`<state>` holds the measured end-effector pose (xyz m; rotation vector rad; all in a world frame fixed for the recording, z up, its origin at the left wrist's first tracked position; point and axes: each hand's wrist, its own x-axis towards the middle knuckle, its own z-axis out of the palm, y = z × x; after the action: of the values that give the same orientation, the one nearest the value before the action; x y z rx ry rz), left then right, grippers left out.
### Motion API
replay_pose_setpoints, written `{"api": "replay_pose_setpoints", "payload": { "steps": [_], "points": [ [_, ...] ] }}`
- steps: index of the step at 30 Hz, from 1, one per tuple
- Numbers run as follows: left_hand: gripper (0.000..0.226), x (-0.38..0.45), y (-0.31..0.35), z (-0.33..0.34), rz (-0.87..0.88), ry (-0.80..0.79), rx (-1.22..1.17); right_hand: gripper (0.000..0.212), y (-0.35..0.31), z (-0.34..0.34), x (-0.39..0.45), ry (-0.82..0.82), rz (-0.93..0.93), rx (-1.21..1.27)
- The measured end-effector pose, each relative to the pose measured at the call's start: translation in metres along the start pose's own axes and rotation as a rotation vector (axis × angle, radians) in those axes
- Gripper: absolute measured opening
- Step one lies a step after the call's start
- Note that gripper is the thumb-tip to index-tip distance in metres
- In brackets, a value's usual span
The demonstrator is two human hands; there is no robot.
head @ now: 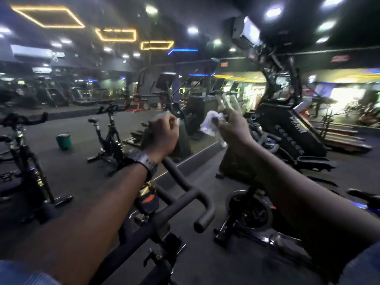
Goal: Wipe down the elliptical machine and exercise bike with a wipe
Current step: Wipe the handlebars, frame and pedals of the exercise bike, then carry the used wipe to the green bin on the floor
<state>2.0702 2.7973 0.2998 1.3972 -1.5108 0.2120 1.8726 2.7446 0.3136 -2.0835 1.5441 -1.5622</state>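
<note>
**Both hands raised over the exercise bike's handlebars, wipe in the right**

The left hand (162, 133) is curled into a loose fist above the far end of the handlebar (181, 188) of the exercise bike (156, 227) in the foreground; whether it grips something small and pale at its fingertips cannot be told through the blur. A dark wristwatch (141, 161) sits on that wrist. The right hand (232, 128) is held up to the right of it and pinches a crumpled white wipe (211, 124), which hangs from the fingers in the air, clear of the bike. The bike's black handlebar curves up between the two forearms, with a small console (149, 199) carrying an orange mark just below it. Further off on the dark floor stand other bikes (109, 132), a green bucket (64, 141) and, to the right, a tall black stair machine (287, 118)
</note>
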Motion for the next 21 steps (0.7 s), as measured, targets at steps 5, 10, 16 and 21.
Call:
{"api": "replay_pose_setpoints", "payload": {
  "steps": [5, 10, 16, 21],
  "points": [
    [0.025, 0.026, 0.088, 0.024, 0.092, 0.013, -0.194, 0.019, 0.013, -0.108, 0.003, 0.198, -0.029, -0.09],
    [0.031, 0.004, 0.175, 0.082, 0.184, -0.125, -0.403, 0.02, 0.04, -0.216, -0.037, 0.295, 0.04, -0.222],
    [0.04, -0.061, 0.311, 0.145, 0.225, -0.329, -0.709, 0.015, 0.068, -0.359, -0.118, 0.453, 0.219, -0.287],
    [0.037, -0.142, 0.416, 0.167, 0.386, -0.519, -0.903, 0.016, 0.067, -0.457, -0.208, 0.678, 0.399, -0.512]
  ]
}}
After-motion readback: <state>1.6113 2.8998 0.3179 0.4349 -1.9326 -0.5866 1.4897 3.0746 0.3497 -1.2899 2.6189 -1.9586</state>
